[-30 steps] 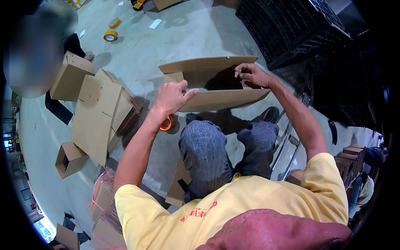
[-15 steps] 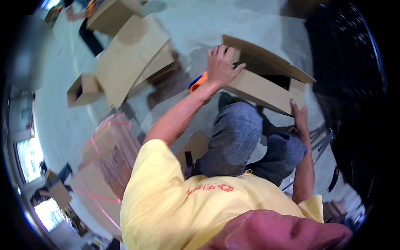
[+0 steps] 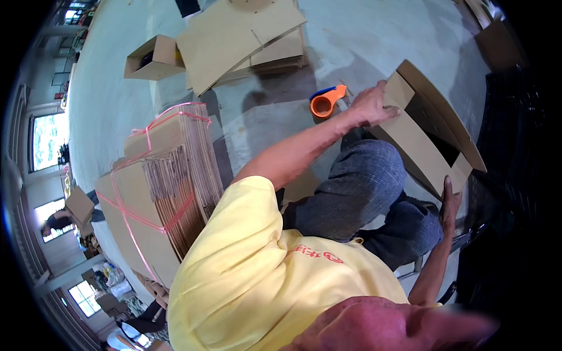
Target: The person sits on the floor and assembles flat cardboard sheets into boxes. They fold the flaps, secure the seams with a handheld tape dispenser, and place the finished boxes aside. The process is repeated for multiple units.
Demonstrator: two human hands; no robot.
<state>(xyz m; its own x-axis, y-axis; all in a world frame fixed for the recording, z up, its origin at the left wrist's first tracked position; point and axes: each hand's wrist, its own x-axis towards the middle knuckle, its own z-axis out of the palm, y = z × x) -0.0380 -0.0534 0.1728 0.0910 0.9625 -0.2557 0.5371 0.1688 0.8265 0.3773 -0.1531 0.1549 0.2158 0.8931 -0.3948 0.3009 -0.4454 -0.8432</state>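
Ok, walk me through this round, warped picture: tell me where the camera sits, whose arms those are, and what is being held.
The camera is worn on a person's head and looks down, so you see their own yellow shirt, knees and arms. Its wide lens bends straight edges near the rim.

The left hand grips the far end of an open cardboard box resting over the knees. The right hand steadies the near end.

On the grey floor, just past the left hand, lies an orange tape dispenser. Farther off are flat cardboard sheets and a small open box. To the person's left stands a bundle of flattened cartons tied with pink strapping.
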